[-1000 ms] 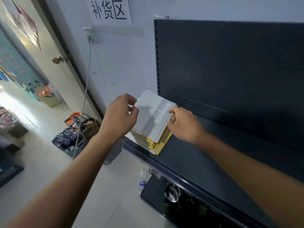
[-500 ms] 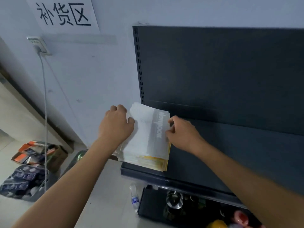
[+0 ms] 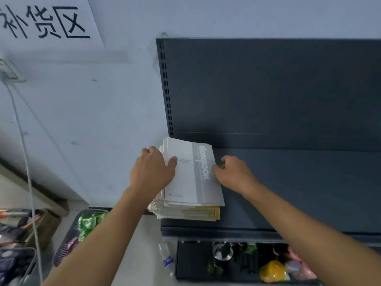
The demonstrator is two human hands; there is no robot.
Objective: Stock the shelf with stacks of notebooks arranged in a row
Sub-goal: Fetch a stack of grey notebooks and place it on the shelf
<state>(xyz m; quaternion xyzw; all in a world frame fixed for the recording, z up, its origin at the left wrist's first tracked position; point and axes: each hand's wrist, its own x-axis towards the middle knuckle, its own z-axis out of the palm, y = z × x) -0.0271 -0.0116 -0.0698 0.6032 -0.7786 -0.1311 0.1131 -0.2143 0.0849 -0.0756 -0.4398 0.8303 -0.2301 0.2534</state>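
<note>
**A:** Where is the stack of notebooks [image 3: 186, 211]?

**B:** It lies flat on the shelf [image 3: 299, 193] at the shelf's far left end, close to the dark back panel [image 3: 268, 89]. Its left side juts a little past the end of the shelf. The top cover is grey and white, there are yellow covers lower down, and the copies are not squared up.

**A:** And the left hand [image 3: 153, 172]?

**B:** It is at the shelf's left end and grips the stack's left side. The thumb lies flat on the top cover and the fingers curl over the edge.

**A:** The right hand [image 3: 235, 174]?

**B:** It is above the shelf board, at the stack's right edge. The fingers are curled in tight and the thumb tip is on the rim of the top cover, so it pinches that edge.

**A:** Anything else near the shelf?

**B:** A lower shelf [image 3: 195, 271] under it holds a glass [image 3: 222, 251] and a yellow item [image 3: 272, 271]. A plastic bottle [image 3: 167, 260] lies on the floor by the shelf's left foot. Further left of the shelf is a basket [image 3: 61, 254] of green packets. A paper sign [image 3: 45, 21] hangs on the wall, up and to the left of the shelf.
</note>
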